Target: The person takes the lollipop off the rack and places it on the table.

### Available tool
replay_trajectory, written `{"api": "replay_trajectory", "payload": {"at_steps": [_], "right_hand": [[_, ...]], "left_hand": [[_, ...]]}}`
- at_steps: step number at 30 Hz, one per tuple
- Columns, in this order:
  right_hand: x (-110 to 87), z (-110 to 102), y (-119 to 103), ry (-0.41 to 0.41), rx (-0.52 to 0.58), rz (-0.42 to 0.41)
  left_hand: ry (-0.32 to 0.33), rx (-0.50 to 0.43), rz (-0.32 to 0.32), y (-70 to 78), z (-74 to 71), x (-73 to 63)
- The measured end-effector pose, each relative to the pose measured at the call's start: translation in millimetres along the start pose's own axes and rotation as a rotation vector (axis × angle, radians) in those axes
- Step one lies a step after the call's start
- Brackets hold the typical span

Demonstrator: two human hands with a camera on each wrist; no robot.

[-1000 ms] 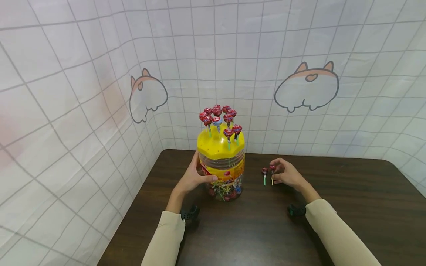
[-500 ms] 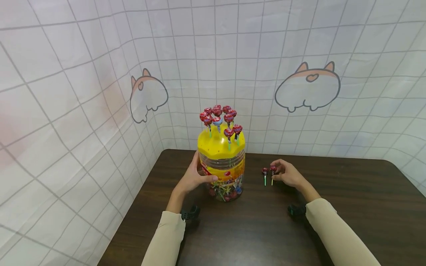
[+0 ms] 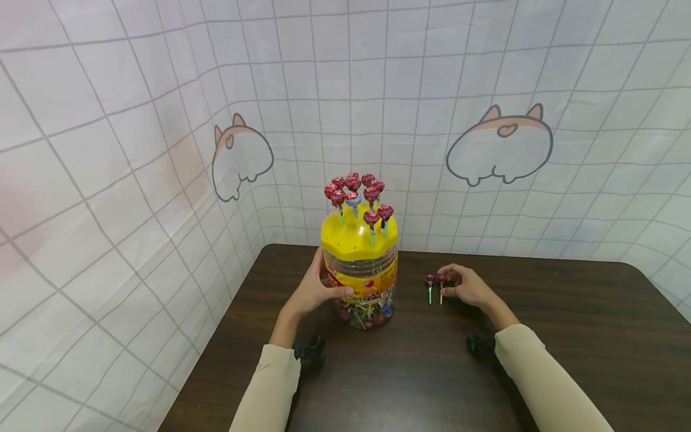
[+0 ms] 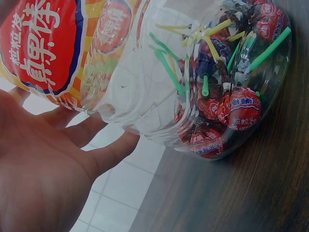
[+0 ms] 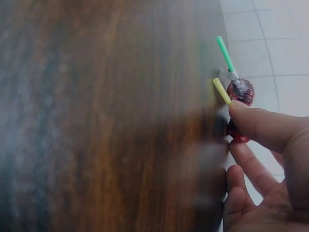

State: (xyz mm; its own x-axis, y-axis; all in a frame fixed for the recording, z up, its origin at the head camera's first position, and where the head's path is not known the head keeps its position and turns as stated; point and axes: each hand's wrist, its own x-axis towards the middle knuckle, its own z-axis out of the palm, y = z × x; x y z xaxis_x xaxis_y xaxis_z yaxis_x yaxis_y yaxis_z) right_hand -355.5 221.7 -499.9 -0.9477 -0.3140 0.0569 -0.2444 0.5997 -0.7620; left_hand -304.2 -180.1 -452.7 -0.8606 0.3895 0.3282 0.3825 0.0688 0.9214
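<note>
A clear plastic candy jar with a yellow lid stands upright on the table. Several red-wrapped lollipops and a blue-and-red one stick up from the lid. My left hand grips the jar's left side, thumb across the front, other fingers behind it. To the jar's right, my right hand pinches a yellow-stick lollipop between thumb and fingers, partly hiding its red head. Beside it lies a green-stick lollipop, untouched. More wrapped lollipops fill the jar's bottom.
The dark wooden table reaches back to a white grid-patterned curtain, which also runs along the left side. Both wrists wear black bands, the left one near the jar's front.
The right hand has brought the yellow-stick lollipop very slightly nearer, level with the green-stick one. The left hand and the jar stay in place.
</note>
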Motion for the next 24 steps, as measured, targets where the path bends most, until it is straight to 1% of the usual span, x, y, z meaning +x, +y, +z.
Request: {"api": "replay_trajectory", "payload": {"at_steps": [5, 13, 16, 19, 21, 24], "right_hand": [[-0.7, -0.1, -0.1, -0.019, 0.002, 0.015], [-6.7, -5.6, -2.4, -0.025, 0.056, 0.006], [-9.5, -11.8, -6.2, 0.0, 0.076, -0.008], [-11.5, -20.9, -21.5, 0.034, 0.093, -0.031], [-12.4, -28.3, -39.7, 0.061, 0.101, -0.058], [-12.5, -38.5, -74.4, 0.086, 0.122, -0.122]], "left_hand": [[-0.011, 0.009, 0.016, 0.5, 0.6, 0.1], [-0.016, -0.003, -0.001, 1.0, 1.6, -0.7], [-0.019, -0.005, -0.002, 0.8, 1.9, -0.9], [-0.021, -0.011, 0.001, 1.0, 1.8, -1.1], [-0.021, -0.014, 0.002, 1.9, 1.7, -1.3], [-0.015, -0.012, 0.003, 3.0, 1.1, -1.6]]}}
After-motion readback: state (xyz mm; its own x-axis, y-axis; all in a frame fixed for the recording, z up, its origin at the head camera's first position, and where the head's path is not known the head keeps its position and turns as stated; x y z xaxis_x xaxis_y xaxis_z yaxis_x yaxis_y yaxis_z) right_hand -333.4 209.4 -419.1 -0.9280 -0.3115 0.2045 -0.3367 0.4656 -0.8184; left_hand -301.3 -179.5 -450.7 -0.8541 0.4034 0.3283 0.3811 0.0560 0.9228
